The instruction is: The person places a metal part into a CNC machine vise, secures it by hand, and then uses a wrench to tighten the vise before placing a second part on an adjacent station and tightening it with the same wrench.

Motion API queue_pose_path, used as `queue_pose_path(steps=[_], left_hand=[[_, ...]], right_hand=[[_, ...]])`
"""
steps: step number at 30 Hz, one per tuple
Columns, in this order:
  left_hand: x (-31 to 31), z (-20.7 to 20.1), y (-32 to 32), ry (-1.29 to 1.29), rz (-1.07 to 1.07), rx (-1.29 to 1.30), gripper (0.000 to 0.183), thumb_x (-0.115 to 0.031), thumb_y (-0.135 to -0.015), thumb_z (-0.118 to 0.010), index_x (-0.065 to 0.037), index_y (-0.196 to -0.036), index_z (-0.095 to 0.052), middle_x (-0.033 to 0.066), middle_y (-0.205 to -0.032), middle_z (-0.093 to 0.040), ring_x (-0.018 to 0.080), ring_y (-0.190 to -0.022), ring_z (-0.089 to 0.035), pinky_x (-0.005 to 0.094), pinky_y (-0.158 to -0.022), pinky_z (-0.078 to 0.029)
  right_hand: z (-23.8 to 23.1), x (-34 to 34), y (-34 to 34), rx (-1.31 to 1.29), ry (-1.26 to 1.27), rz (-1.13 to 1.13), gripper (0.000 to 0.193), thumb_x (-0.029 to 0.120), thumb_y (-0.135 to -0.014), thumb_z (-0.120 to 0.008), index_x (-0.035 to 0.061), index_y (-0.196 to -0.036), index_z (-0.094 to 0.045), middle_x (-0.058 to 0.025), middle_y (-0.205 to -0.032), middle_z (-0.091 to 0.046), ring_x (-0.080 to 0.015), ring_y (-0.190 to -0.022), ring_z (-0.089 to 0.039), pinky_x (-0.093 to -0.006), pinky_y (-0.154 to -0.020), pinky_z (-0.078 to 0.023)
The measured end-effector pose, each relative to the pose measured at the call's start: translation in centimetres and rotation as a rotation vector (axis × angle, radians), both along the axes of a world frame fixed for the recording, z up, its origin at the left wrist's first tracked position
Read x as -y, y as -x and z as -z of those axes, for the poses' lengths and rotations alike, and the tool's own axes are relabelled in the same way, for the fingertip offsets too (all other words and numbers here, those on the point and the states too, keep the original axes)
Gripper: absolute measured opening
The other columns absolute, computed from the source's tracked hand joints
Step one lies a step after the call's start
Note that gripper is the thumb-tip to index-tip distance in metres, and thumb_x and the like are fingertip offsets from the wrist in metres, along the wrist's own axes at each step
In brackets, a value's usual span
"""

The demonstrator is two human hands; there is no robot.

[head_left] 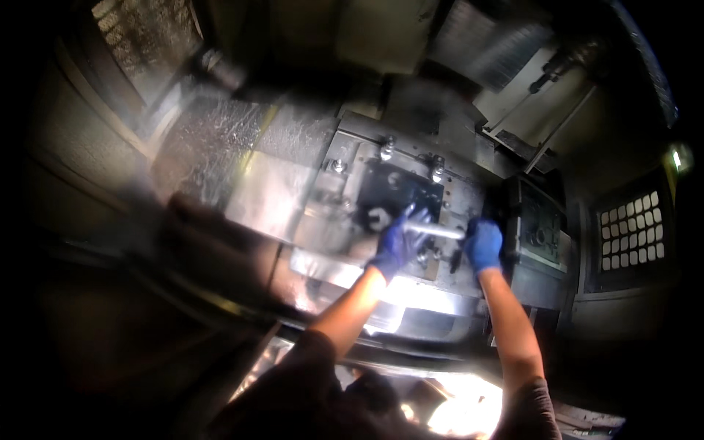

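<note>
My right hand [484, 243], in a blue glove, is closed round one end of a long silver wrench [441, 231]. Its shank runs leftward across my left hand [400, 240], also blue-gloved. The left fingers look stretched out and spread along the shank, though blur hides how firmly they touch it. Past them, a pale C-shaped form that looks like the open jaw shows over a black plate [392, 182]. That plate lies on a metal fixture plate [456, 192], and bolts with nuts stand around it, among them a far stud [387, 149] and a right-hand one [438, 169].
I reach into a dark machine enclosure. A block-like metal unit [541, 229] stands right of my right hand. Wet-looking sheet metal [209, 143] lies to the left. A grid window [631, 229] is in the right wall, and bright light [466, 407] shines below my arms.
</note>
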State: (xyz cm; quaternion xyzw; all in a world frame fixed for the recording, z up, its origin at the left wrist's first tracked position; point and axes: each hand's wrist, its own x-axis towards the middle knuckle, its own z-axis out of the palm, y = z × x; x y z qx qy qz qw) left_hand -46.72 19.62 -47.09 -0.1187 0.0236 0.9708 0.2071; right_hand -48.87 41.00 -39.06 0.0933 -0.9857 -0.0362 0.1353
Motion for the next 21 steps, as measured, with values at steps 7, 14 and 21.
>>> queue_pose_path(steps=[7, 14, 21], left_hand=[[2.8, 11.4, 8.1, -1.974, -0.086, 0.538, 0.052, -0.032, -0.103, -0.027, -0.015, -0.152, -0.029, -0.0004, -0.160, -0.024, 0.0179, -0.149, -0.015, 0.0484, -0.122, -0.006], [4.3, 10.2, 7.9, -0.630, -0.458, -0.022, 0.046, -0.021, -0.102, -0.031, -0.010, -0.147, -0.037, 0.0084, -0.154, -0.034, 0.0235, -0.144, -0.028, 0.0455, -0.120, -0.019], [2.0, 4.9, 7.1, -0.020, -0.469, 0.138, 0.047, -0.034, -0.099, -0.049, -0.003, -0.133, -0.048, 0.0191, -0.139, -0.049, 0.0335, -0.130, -0.046, 0.0459, -0.112, -0.035]], right_hand=[[3.8, 6.5, 12.8, 0.146, -0.125, -0.095, 0.007, 0.020, -0.073, -0.066, 0.0142, -0.072, -0.070, -0.0139, -0.079, -0.067, -0.0332, -0.078, -0.066, -0.0433, -0.070, -0.052], [6.7, 10.4, 19.2, 0.109, -0.073, -0.271, 0.015, 0.019, -0.076, -0.060, 0.0139, -0.081, -0.072, -0.0146, -0.084, -0.069, -0.0342, -0.084, -0.067, -0.0450, -0.074, -0.053], [7.9, 6.9, 14.0, 0.362, -0.094, -0.156, 0.017, 0.018, -0.080, -0.061, 0.0097, -0.090, -0.070, -0.0183, -0.087, -0.068, -0.0389, -0.082, -0.065, -0.0478, -0.075, -0.052]])
